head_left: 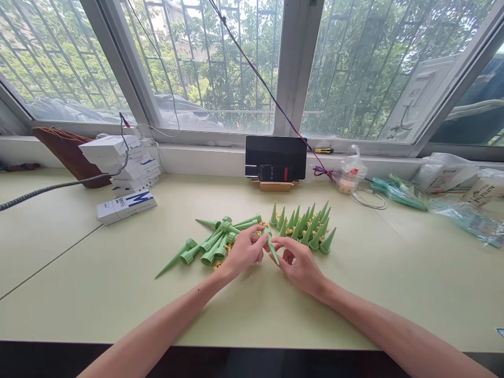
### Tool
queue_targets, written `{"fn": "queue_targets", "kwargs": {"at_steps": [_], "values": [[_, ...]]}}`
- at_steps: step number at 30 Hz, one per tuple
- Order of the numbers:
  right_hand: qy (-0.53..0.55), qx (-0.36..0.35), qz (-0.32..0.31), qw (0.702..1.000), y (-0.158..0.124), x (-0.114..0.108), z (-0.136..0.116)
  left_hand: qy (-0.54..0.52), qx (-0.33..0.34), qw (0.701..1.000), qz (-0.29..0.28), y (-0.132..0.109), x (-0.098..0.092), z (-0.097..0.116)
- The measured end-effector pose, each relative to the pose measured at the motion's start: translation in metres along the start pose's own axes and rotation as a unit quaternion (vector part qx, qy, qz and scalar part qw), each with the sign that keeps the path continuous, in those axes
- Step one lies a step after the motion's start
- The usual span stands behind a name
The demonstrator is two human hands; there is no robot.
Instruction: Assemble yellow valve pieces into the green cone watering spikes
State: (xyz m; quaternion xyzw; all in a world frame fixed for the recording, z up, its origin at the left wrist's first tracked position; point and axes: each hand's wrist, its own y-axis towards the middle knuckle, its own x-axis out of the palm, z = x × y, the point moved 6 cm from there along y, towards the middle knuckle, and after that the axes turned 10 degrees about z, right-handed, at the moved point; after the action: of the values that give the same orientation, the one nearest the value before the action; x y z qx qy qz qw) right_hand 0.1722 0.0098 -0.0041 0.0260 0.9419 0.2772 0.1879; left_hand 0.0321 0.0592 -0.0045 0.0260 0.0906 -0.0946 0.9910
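The left hand (246, 251) pinches a green spike (273, 252) between the two hands; the right hand (302, 266) curls beside it, its grip unclear. Holding the spike steady should prevent slips.

1. the green spikes (328, 241) look like moulded plastic, matt and smooth along the cones, ribbed around the collars.
2. the small yellow pieces (218, 266) look like plastic too; they are too small to judge for shine.
3. the bench (252, 320) has a smooth, pale face with a soft sheen.
4. the white boxes (126, 207) look like smooth printed card.
5. the black tablet (275, 149) has a dark, glossy, glass-like face; its stand (275, 186) looks like plain matt cardboard.
6. the bags (444, 173) are thin, crinkled, shiny clear plastic.
7. the dark cable (43, 193) looks ridged and rough.
8. the window panes (212, 68) are clear, smooth glass.
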Motion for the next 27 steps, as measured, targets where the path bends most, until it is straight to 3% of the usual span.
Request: {"fn": "queue_targets", "kwargs": {"at_steps": [6, 11, 19, 27], "values": [[-0.058, -0.059, 0.044, 0.996, 0.000, -0.006, -0.007, 0.061, 0.045, 0.997, -0.022, 0.000, 0.003, 0.001], [-0.075, -0.045, 0.084, 0.993, 0.001, -0.011, -0.005, 0.110, 0.108, 0.988, -0.009, -0.002, 0.003, 0.005], [-0.074, -0.036, 0.071, 0.994, 0.002, -0.010, -0.005, 0.217, 0.236, 0.946, -0.056, -0.014, 0.013, 0.019], [-0.063, 0.002, 0.066, 0.996, 0.002, -0.010, -0.002, 0.257, 0.230, 0.938, -0.032, -0.011, 0.011, 0.015]]}}
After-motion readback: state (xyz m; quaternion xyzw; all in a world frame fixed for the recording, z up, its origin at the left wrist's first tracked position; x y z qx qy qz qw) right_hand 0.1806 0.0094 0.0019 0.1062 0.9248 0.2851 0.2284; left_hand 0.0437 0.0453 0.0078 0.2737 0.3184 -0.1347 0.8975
